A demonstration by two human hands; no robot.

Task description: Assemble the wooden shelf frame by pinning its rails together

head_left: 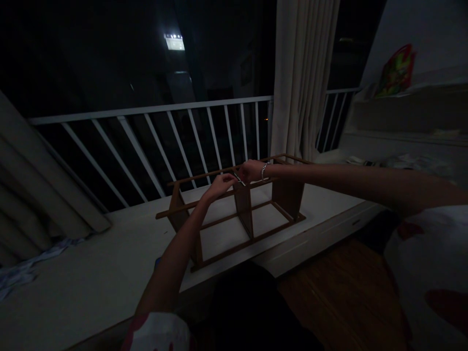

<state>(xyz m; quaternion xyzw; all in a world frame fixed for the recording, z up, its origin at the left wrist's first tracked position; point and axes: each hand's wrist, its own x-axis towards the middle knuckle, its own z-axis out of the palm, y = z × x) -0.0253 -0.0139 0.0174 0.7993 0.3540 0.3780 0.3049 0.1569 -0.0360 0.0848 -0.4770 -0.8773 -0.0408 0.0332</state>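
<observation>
A brown wooden rack frame (252, 229) lies on a white ledge (91, 273) in front of me. My left hand (220, 185) rests on the frame's upper rail above the middle divider, fingers curled. My right hand (251, 170), with a bracelet at the wrist, is closed just to the right of it. A small thin pale piece (239, 178) shows between the two hands; I cannot make out what it is. The scene is dim.
A white railing (153, 141) runs behind the ledge with dark night beyond. Curtains hang at the left (40, 195) and centre right (303, 78). White shelves (402, 112) with a red item stand at the right. Wooden floor (340, 297) lies below.
</observation>
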